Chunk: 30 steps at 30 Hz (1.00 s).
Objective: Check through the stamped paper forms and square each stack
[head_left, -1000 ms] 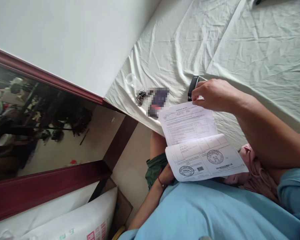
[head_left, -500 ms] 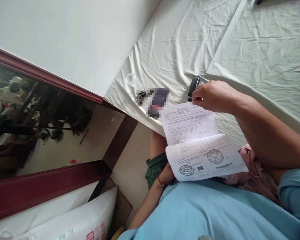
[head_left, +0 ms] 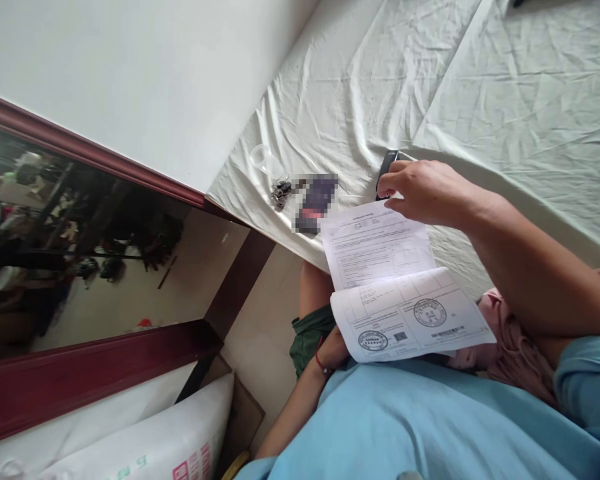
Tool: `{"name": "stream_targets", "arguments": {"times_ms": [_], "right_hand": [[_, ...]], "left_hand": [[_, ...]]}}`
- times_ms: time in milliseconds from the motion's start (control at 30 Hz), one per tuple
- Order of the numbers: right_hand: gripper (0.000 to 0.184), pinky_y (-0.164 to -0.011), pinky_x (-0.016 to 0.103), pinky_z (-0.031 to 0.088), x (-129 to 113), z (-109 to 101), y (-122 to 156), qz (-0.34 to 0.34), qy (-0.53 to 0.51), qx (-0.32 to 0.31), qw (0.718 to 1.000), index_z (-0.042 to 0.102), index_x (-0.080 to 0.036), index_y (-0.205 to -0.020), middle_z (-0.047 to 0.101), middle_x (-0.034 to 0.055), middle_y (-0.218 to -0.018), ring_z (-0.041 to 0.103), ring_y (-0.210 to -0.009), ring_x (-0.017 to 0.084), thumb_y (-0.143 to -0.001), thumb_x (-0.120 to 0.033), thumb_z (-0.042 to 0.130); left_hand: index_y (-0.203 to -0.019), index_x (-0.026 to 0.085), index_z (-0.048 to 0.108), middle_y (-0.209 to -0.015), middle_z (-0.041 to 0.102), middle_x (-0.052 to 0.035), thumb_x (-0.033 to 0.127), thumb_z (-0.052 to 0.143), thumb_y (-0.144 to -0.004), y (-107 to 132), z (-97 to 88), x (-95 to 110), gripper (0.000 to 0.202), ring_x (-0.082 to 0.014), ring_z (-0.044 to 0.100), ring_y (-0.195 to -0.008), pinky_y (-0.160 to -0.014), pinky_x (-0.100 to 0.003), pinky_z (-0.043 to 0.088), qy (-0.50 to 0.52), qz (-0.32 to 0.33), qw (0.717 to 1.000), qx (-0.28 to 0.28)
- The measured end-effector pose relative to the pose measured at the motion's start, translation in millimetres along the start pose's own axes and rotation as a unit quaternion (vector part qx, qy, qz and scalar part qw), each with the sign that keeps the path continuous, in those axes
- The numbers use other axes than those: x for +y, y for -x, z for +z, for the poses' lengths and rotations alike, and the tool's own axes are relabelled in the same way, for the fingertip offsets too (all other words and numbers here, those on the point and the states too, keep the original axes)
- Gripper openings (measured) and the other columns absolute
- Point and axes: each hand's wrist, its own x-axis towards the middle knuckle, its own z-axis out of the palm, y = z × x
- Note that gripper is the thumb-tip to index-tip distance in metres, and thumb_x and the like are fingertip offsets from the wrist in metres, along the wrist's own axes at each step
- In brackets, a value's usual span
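My right hand (head_left: 425, 190) pinches the far edge of a printed paper sheet (head_left: 375, 243) over the edge of the bed. A second sheet with two round stamps (head_left: 410, 320) curls over in front of it. My left hand (head_left: 333, 350), with a red cord at the wrist, is under the papers; its fingers are hidden. A black phone (head_left: 386, 168) lies on the sheet just behind my right fingers. A bunch of keys (head_left: 281, 193) and a blurred dark card (head_left: 315, 202) lie to the left of it.
The bed carries a wrinkled pale sheet (head_left: 455, 87). A white wall (head_left: 145, 80) rises on the left above a mirror in a dark red frame (head_left: 90, 367). A pink cloth (head_left: 505, 340) lies on my lap. A white sack (head_left: 145, 447) stands on the floor.
My right hand shifted slightly along the top edge of the sheet; the papers have barely moved.
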Motion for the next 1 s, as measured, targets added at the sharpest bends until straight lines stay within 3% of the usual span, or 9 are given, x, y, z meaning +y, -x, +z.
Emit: {"name": "stream_targets", "arguments": {"times_ms": [100,267,367,467,633,833,1000], "right_hand": [[0.030,-0.077,0.039,0.044,-4,-3,0,-0.008,-0.001,0.011,1.000,0.079,-0.023,-0.120,0.076,0.0100,-0.124,0.066,-0.094,0.025,-0.102,-0.029,0.057],[0.029,-0.075,0.040,0.043,-10,-6,3,0.002,0.028,-0.062,0.998,0.080,-0.026,-0.105,0.079,0.0077,-0.106,0.068,-0.090,0.026,-0.105,-0.027,0.051],[0.030,-0.070,0.040,0.041,-11,-9,6,0.019,0.055,-0.090,0.994,0.081,-0.025,-0.107,0.079,0.0112,-0.099,0.068,-0.086,0.027,-0.107,-0.029,0.050],[0.029,-0.070,0.041,0.043,-11,-10,6,0.034,0.070,-0.118,0.990,0.083,-0.024,-0.112,0.080,0.0134,-0.102,0.071,-0.091,0.030,-0.106,-0.028,0.054],[0.037,-0.080,0.042,0.051,-5,-5,3,0.033,0.050,-0.121,0.991,0.084,-0.032,-0.131,0.083,0.0088,-0.118,0.075,-0.105,0.032,-0.105,-0.031,0.058],[0.037,-0.082,0.042,0.054,1,2,2,0.004,0.037,-0.102,0.994,0.084,-0.032,-0.131,0.084,0.0084,-0.120,0.076,-0.104,0.031,-0.104,-0.038,0.060],[0.037,-0.078,0.041,0.051,-1,0,2,0.018,0.058,-0.119,0.991,0.083,-0.032,-0.130,0.084,0.0078,-0.120,0.075,-0.105,0.031,-0.104,-0.034,0.058]], "left_hand": [[-0.119,0.014,0.089,-0.106,0.088,-0.0200,0.057,0.108,-0.043,1,1.2,3,0.089,-0.0493,0.079,-0.120,-0.126,-0.070,0.050,0.000,-0.014,1.000,-0.025],[-0.114,0.016,0.090,-0.109,0.089,-0.0186,0.057,0.107,-0.046,2,2.0,6,0.081,-0.0491,0.079,-0.123,-0.126,-0.068,0.050,-0.002,-0.005,1.000,-0.027],[-0.114,0.017,0.090,-0.110,0.088,-0.0186,0.055,0.107,-0.045,4,3.5,8,0.081,-0.0491,0.078,-0.125,-0.127,-0.066,0.051,-0.002,-0.014,1.000,-0.024],[-0.116,0.015,0.089,-0.111,0.088,-0.0193,0.057,0.106,-0.046,5,4.6,8,0.082,-0.0485,0.079,-0.123,-0.127,-0.064,0.052,0.000,-0.023,1.000,-0.018],[-0.118,0.013,0.088,-0.113,0.088,-0.0208,0.057,0.105,-0.049,4,3.1,5,0.083,-0.0474,0.079,-0.122,-0.126,-0.062,0.053,0.002,-0.027,1.000,-0.008],[-0.117,0.013,0.088,-0.107,0.088,-0.0202,0.058,0.105,-0.045,4,4.0,5,0.086,-0.0479,0.080,-0.119,-0.125,-0.064,0.053,0.012,-0.036,0.999,-0.006],[-0.112,0.014,0.090,-0.103,0.088,-0.0191,0.051,0.107,-0.041,6,8.4,9,0.082,-0.0494,0.081,-0.116,-0.124,-0.066,0.053,0.019,-0.041,0.999,0.008]]}}
